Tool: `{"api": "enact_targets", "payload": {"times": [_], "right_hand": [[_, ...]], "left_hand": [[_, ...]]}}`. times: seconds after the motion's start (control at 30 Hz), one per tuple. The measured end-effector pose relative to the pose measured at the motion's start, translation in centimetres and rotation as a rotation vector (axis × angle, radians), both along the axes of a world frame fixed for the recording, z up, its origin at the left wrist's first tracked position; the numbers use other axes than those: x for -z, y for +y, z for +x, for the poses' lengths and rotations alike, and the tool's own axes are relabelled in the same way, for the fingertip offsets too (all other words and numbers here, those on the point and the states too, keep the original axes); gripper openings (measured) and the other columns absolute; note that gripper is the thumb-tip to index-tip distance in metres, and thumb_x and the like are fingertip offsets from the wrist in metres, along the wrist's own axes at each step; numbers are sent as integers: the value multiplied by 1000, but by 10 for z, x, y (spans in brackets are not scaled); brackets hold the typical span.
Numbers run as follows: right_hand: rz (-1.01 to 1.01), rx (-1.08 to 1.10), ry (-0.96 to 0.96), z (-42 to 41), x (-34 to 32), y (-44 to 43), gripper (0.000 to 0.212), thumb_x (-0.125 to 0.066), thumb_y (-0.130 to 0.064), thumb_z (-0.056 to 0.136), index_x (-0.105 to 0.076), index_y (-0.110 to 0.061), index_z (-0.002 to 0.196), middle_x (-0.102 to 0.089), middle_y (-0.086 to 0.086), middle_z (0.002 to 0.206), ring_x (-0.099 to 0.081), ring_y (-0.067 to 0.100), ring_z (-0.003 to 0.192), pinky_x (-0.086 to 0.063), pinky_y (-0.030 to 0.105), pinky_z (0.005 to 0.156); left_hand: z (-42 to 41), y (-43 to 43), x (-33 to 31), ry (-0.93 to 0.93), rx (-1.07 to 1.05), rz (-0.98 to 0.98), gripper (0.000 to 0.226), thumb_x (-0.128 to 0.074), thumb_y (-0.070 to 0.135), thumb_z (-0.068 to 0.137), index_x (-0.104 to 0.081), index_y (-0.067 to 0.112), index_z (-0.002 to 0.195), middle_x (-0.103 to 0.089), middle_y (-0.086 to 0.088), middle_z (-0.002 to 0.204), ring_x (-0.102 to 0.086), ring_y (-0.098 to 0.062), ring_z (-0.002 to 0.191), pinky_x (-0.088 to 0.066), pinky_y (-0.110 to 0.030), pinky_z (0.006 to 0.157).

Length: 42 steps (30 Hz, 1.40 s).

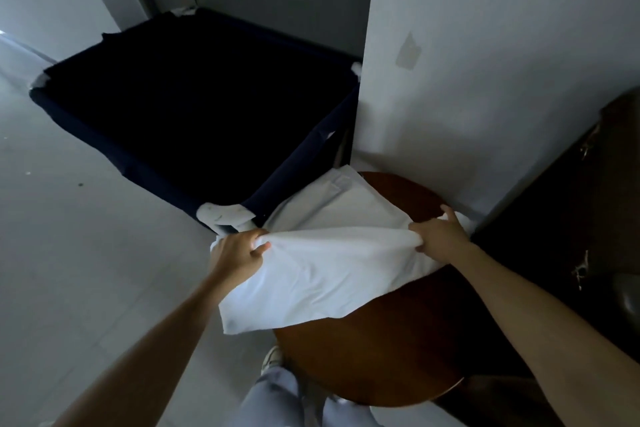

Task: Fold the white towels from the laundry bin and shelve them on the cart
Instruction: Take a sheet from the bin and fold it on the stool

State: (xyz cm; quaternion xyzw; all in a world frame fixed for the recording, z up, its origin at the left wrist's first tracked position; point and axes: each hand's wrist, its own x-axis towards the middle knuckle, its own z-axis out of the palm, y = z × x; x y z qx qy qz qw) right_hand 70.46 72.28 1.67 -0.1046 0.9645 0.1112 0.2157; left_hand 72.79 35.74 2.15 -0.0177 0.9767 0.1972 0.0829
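A white towel (pixel 322 267) lies spread over the left part of a round wooden table (pixel 381 350), its near edge hanging over the table's side. My left hand (pixel 239 251) grips a bunched fold of the towel at its left edge. My right hand (pixel 438 232) grips the towel at its right edge, above the tabletop. Between the two hands the cloth is pulled into a raised ridge. The dark blue laundry bin (pixel 194 104) stands open behind and to the left of the table; its inside is too dark to see.
A white wall corner (pixel 450 80) rises right behind the table and beside the bin. Dark wooden furniture (pixel 571 218) stands at the right. Pale tiled floor (pixel 69 236) stretches to the left. My legs and a shoe (pixel 273 360) show at the bottom.
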Motion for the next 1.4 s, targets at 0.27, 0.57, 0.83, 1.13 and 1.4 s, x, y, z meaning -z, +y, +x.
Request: {"api": "enact_targets", "payload": {"times": [0.27,0.57,0.83,1.13,1.4], "right_hand": [[58,-145,-159,6,-20,-11,36,-46,-26,94,-49,-19,129,-56,4,128,-51,22,118,-31,33,103],[24,47,-33,-34,-82,0,31,-57,-29,86,-60,-16,114,-59,5,124,-56,25,113,-44,31,86],[108,107,262,-61,-192,21,30,-49,-32,93,-61,-19,117,-58,6,127,-53,26,117,-41,31,91],[129,236,612,-55,-265,52,32,-42,-41,96,-60,-22,114,-61,4,115,-59,24,105,-42,30,83],[130,448,678,-29,-280,71,32,-42,-36,97,-55,-15,116,-61,8,115,-59,28,105,-42,30,81]], "left_hand": [[-10,-2,-2,-170,53,-200,32,-48,34,93,-52,26,123,-61,-7,115,-55,-29,110,-42,-37,90],[-37,15,-28,-86,131,-52,35,-58,48,86,-61,23,111,-66,-3,110,-60,-27,105,-48,-35,83],[-119,56,-127,212,126,-74,32,-52,46,92,-58,25,116,-62,-2,119,-58,-29,109,-45,-34,83],[-178,97,-233,502,167,-27,16,-52,34,94,-62,26,103,-65,-5,112,-58,-32,103,-40,-32,75],[-191,141,-237,553,244,44,14,-49,26,96,-61,21,96,-65,-7,103,-58,-34,96,-34,-31,71]]}}
